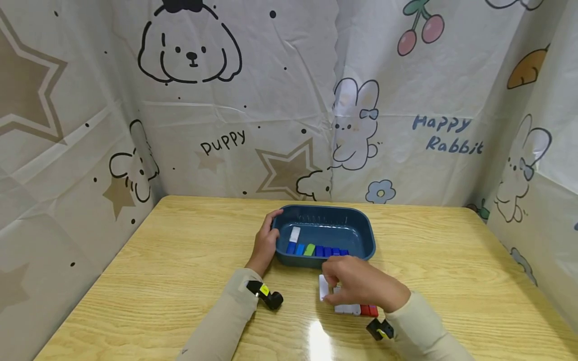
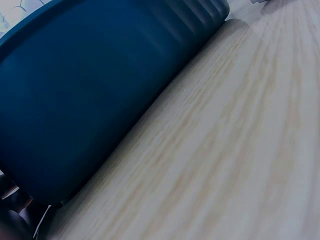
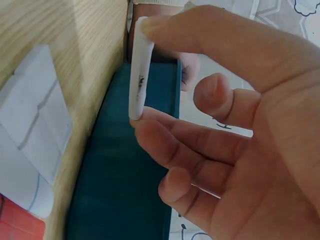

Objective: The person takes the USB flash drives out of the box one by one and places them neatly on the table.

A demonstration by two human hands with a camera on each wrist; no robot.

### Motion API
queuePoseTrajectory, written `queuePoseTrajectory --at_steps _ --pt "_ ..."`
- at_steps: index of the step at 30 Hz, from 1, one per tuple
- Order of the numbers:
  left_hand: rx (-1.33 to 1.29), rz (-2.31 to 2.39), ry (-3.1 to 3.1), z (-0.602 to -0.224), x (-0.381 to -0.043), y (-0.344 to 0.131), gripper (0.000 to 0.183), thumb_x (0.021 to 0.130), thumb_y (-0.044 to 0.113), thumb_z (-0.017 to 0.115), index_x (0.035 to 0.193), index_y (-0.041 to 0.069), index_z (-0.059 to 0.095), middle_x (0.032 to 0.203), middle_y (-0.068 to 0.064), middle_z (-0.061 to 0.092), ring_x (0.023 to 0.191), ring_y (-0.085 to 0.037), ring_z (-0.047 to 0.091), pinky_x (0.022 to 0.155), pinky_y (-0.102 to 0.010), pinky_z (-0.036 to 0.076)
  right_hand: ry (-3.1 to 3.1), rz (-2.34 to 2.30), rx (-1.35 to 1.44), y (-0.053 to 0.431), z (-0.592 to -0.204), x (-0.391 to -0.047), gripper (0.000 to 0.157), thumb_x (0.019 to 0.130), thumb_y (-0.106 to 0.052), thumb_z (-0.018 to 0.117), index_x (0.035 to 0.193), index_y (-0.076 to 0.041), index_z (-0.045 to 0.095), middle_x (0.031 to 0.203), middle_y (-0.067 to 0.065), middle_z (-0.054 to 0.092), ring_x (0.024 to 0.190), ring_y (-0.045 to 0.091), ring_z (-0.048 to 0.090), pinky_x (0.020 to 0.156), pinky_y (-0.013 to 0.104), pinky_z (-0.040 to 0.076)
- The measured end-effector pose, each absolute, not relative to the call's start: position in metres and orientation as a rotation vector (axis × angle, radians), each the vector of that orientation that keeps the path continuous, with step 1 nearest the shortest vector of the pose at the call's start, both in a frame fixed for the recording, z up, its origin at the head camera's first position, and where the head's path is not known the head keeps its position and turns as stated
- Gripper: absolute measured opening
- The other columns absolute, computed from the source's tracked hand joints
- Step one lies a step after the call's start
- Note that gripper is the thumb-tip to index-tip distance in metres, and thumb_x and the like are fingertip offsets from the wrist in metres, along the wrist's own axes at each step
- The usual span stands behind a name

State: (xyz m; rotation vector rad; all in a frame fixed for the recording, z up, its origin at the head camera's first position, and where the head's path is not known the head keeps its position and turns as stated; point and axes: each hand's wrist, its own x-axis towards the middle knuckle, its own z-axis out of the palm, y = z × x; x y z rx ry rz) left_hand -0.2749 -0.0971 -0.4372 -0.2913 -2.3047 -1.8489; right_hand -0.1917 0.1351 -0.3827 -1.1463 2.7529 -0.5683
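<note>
My left hand (image 1: 264, 245) grips the left end of a dark blue plastic basin (image 1: 325, 260), whose outer wall fills much of the left wrist view. Between thumb and fingertips, my right hand (image 1: 361, 281) pinches a thin white domino-like block (image 3: 141, 70) at its two ends. That block is above the table just in front of the basin. Inside the basin, along its near wall, lie a white block (image 1: 295, 234), a light blue one (image 1: 300, 249), a green one (image 1: 309, 249) and several dark blue blocks (image 1: 326, 251).
Under my right hand, a row of white blocks (image 1: 346, 309) and red blocks (image 1: 369, 311) sits on the wooden table (image 1: 180, 281). A printed cloth (image 1: 280, 100) hangs behind the table and along both sides.
</note>
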Motion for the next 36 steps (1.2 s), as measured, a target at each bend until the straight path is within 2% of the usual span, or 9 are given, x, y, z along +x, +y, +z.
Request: queuePoseTrajectory --at_steps 5,12,21,27,36 --pt "-0.300 -1.841 -2.291 -0.427 -0.266 -0.096 0.055 0.085 -0.003 0.037 0.139 0.002 0.044 0.149 -0.018 0.039 0.140 -0.033 0.029 0.113 -0.051 0.021 2.710 -0.541 -1.126 0.133 -0.386 -0.193 0.032 0.073 -0.028 0.081 0.069 -0.017 0.051 0.068 -0.008 0.045 0.066 0.006 0.044 0.056 0.022 0.037" --pt "-0.299 -1.838 -2.294 -0.428 -0.265 -0.096 0.054 0.086 -0.003 0.036 0.140 0.002 0.044 0.149 -0.017 0.039 0.140 -0.032 0.029 0.113 -0.049 0.020 2.659 -0.541 -1.097 0.132 -0.391 -0.193 0.029 0.072 -0.024 0.082 0.071 -0.018 0.053 0.074 0.002 0.055 0.068 0.008 0.045 0.058 0.023 0.040" --pt "-0.304 -1.847 -2.288 -0.428 -0.266 -0.096 0.054 0.086 -0.003 0.036 0.139 0.001 0.044 0.149 -0.018 0.038 0.141 -0.032 0.028 0.113 -0.050 0.020 2.668 -0.492 -1.073 0.130 -0.396 -0.193 0.032 0.072 -0.026 0.082 0.075 -0.019 0.051 0.074 -0.006 0.051 0.066 0.006 0.045 0.059 0.023 0.041" --pt "-0.301 -1.836 -2.296 -0.428 -0.266 -0.096 0.054 0.086 -0.003 0.036 0.139 0.002 0.044 0.149 -0.017 0.039 0.140 -0.031 0.029 0.113 -0.049 0.020 2.660 -0.473 -1.023 0.129 -0.398 -0.194 0.035 0.072 -0.026 0.082 0.083 -0.019 0.049 0.076 -0.005 0.051 0.065 0.008 0.045 0.058 0.024 0.041" --pt "-0.293 -1.839 -2.300 -0.426 -0.264 -0.095 0.054 0.086 -0.003 0.036 0.140 0.002 0.044 0.149 -0.017 0.038 0.140 -0.032 0.029 0.113 -0.050 0.020 2.660 -0.406 -0.962 0.125 -0.400 -0.192 0.039 0.072 -0.025 0.083 0.102 -0.019 0.059 0.091 -0.004 0.055 0.073 0.009 0.049 0.064 0.025 0.044"
